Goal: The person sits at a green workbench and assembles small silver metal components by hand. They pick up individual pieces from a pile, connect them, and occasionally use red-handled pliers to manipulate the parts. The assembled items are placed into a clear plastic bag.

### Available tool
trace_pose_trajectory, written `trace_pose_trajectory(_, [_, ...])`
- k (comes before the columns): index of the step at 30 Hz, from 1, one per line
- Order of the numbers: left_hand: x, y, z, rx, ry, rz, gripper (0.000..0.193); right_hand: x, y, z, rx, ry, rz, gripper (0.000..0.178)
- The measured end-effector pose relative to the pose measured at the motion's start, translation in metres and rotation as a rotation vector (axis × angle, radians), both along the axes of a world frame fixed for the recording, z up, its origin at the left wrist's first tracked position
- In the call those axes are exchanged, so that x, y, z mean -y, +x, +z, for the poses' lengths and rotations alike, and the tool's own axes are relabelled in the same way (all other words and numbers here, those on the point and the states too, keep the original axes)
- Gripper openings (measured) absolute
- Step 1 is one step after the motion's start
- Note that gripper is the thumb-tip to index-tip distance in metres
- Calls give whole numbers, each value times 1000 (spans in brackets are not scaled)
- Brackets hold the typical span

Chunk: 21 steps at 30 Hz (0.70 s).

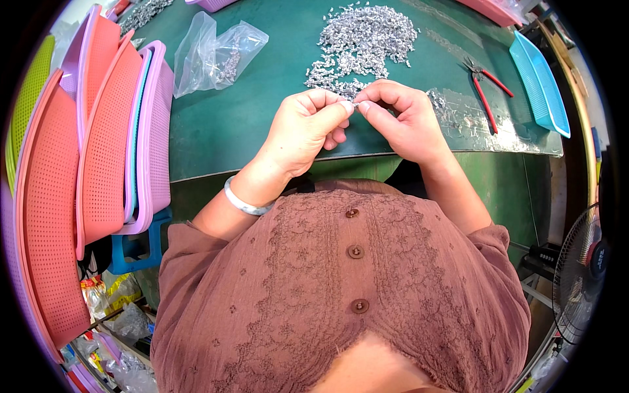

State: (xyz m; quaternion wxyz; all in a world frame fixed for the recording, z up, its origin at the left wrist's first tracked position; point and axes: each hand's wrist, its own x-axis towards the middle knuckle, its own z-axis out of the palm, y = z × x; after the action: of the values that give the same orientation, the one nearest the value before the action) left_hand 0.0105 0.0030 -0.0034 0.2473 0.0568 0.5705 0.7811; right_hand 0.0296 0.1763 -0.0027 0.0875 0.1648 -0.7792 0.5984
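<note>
Left hand (303, 128) and right hand (406, 121) together, both pinching a small metal piece (356, 105) between them, silvery heap (370, 36) just beyond, green tabletop (223, 134) with its near edge under the wrists, open room left of the heap, red-handled pliers (477, 74) right.

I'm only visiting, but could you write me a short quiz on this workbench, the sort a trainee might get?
1. True or false: the red-handled pliers lie to the left of the heap of small silvery parts.
2. Which wrist wears the pale bangle? A) right B) left C) both
3. What are the left hand and right hand doing?

Key:
1. False; they lie to its right.
2. B.
3. Pinching a tiny piece between their fingertips, which mostly hide it.
</note>
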Motion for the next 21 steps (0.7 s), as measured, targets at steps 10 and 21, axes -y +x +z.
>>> trace_pose_trajectory(10, [2,-2,-2,29,39,-13,13,-1,2,2,12,16,0,9])
trace_pose_trajectory(21, [3,-1,-2,44,59,-11,13,1,3,4,-100,81,-14,7])
